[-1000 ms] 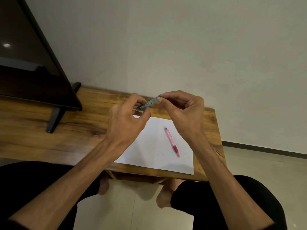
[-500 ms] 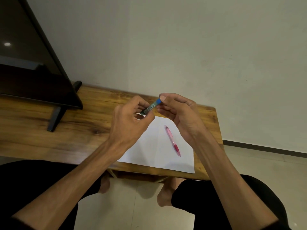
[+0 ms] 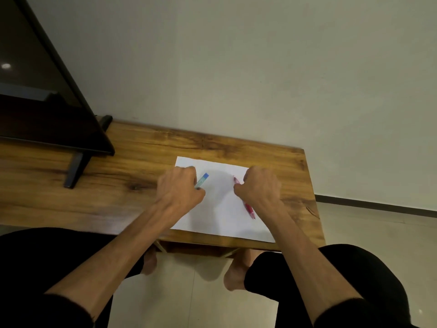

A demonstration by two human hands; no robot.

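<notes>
A white sheet of paper lies on the wooden table. My left hand holds a small blue-green tube low over the sheet's left part, its blue end pointing away from me. Over the sheet's right part, my right hand has its fingers curled at a pink pen. The pen's middle is hidden under that hand, so whether the fingers grip it does not show.
A dark television on a black stand fills the table's left side. A pale wall rises just behind the table. The table's right edge drops to a tiled floor. My knees and feet sit under the near edge.
Both hands have dropped from mid-air and moved apart. The right hand has let go of the tube, which stays in the left hand, and has come down onto the pink pen.
</notes>
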